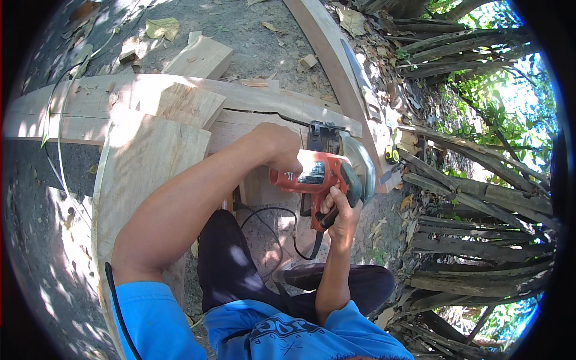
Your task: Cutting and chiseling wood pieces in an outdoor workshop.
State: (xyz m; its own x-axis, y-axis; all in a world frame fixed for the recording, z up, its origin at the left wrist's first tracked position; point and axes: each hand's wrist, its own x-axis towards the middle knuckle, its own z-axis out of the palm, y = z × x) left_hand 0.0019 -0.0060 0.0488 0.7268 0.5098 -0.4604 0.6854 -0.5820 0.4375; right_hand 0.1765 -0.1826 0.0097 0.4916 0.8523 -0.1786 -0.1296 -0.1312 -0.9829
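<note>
A red-orange circular saw [312, 171] with a grey blade guard [360, 168] sits at the right end of a plank [240, 126]. My right hand [342, 213] is wrapped round its rear handle. Bent over the motor housing, my left hand [279, 145] presses on the saw's left side; its thumb shows, while most of its fingers are hidden. The saw's black base plate [324, 135] reaches onto the plank's end. A dark, jagged line runs along the plank toward the saw. From the handle, a black cord [315, 246] loops down near my legs.
A wide board [144, 156] lies at left, with a short wood block [189, 105] by it. Beyond the saw, a long beam [327, 51] carries a handsaw [360, 72]. A yellow-black tape measure [391, 155] lies nearby. A rough wooden fence [480, 246] stands at right.
</note>
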